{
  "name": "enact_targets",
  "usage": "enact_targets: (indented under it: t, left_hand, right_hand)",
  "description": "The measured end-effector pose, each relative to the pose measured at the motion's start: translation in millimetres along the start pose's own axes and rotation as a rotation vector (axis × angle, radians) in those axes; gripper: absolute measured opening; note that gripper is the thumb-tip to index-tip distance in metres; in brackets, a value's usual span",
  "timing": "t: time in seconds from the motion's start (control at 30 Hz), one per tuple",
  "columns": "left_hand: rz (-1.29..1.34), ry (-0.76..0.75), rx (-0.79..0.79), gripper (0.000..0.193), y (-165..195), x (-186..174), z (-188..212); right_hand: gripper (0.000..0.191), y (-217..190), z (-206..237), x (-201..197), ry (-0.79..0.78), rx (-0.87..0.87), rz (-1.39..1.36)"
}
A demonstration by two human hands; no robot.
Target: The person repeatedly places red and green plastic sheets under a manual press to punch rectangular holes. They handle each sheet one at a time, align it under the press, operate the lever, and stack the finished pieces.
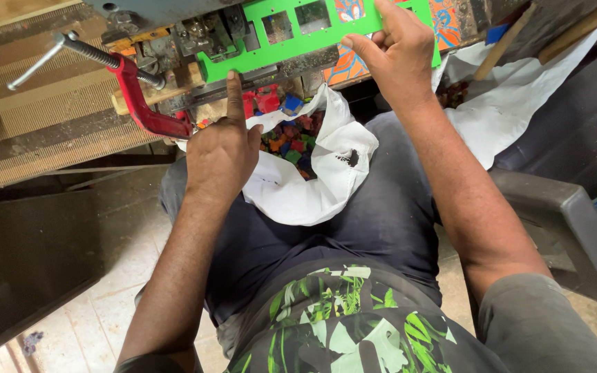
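Note:
A flat green plastic strip (264, 52) with rectangular cut-outs lies across a metal machine at the bench edge. My right hand (395, 48) grips the strip's right end, fingers curled over it. My left hand (221, 155) points its index finger up against the strip's lower edge near the left end, with the other fingers folded. Below both hands, on my lap, sits an open white plastic bag (312, 179) with several small coloured plastic offcuts (291, 135) inside.
A red clamp (143, 103) with a steel screw handle (43, 59) holds the machine to the wooden bench (36, 117). White sheeting (519, 90) lies at the right, beside a grey plastic chair arm (561, 207). Pale floor tiles (98, 311) show below.

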State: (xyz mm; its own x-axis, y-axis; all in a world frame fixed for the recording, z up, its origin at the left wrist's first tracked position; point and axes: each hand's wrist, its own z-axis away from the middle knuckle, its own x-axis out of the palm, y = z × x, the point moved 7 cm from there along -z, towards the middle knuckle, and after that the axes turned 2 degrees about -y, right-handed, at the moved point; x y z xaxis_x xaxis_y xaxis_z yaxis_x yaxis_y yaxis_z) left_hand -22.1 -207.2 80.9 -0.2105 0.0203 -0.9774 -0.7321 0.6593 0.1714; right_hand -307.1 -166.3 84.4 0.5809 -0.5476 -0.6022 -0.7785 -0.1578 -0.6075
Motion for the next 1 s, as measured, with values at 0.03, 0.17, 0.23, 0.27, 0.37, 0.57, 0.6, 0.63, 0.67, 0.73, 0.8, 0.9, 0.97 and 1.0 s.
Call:
enact_targets:
  t: [0.03, 0.17, 0.23, 0.27, 0.37, 0.57, 0.6, 0.63, 0.67, 0.73, 0.8, 0.9, 0.97, 1.0]
  left_hand:
    - [0.003, -0.004, -0.002, 0.097, -0.4, 0.5, -0.5]
    - [-0.010, -0.004, -0.001, 0.098, -0.7, 1.2, -1.0]
    - [-0.001, -0.021, -0.010, 0.097, -1.5, 2.4, -1.2]
    - [-0.004, -0.014, -0.006, 0.097, -1.4, 1.8, -1.2]
    - [-0.011, -0.015, -0.003, 0.097, -1.5, 1.2, -1.1]
    - [-0.010, -0.028, -0.004, 0.096, -2.0, 0.9, -1.2]
    - [-0.009, -0.031, -0.003, 0.096, -2.0, 1.0, -1.0]
    - [-0.008, -0.035, -0.003, 0.096, -1.8, 1.3, -0.6]
    - [-0.009, -0.029, -0.002, 0.096, -1.8, 0.9, -0.6]
    - [-0.011, -0.017, 0.000, 0.097, -1.8, 0.2, -0.8]
    - [-0.010, -0.013, 0.001, 0.097, -1.7, 0.2, -0.9]
    - [-0.007, -0.029, -0.009, 0.096, -2.4, 1.7, -2.2]
    - [-0.009, -0.023, -0.008, 0.095, -2.2, 1.1, -1.9]
    - [-0.012, -0.006, 0.000, 0.096, -1.7, -0.3, -1.9]
  right_hand:
    - [0.055, -0.4, -0.3, -0.3, 0.001, -0.002, -0.001]
    - [0.053, -3.1, -1.7, -1.1, 0.000, -0.020, 0.044]
    - [0.053, -5.9, -1.7, -1.8, -0.002, -0.046, 0.060]
    - [0.053, -5.4, -1.7, -2.0, -0.009, -0.030, 0.061]
    - [0.052, -7.9, -1.7, -3.9, -0.023, -0.038, 0.062]
    - [0.056, -20.6, -6.4, -9.2, -0.063, -0.155, 0.235]
    - [0.056, -23.4, -6.9, -8.7, -0.085, -0.179, 0.229]
    - [0.056, -26.1, -7.3, -8.0, -0.108, -0.201, 0.224]
    - [0.054, -29.7, -7.2, -7.4, -0.122, -0.234, 0.220]
    - [0.050, -36.7, -6.4, -5.2, -0.149, -0.299, 0.211]
    - [0.046, -36.1, -7.3, -1.4, -0.196, -0.274, 0.217]
    - [0.044, -33.8, -9.6, 2.3, -0.228, -0.266, 0.229]
    - [0.045, -32.5, -10.4, 4.4, -0.234, -0.281, 0.233]
    - [0.045, -31.9, -11.0, 5.0, -0.235, -0.295, 0.234]
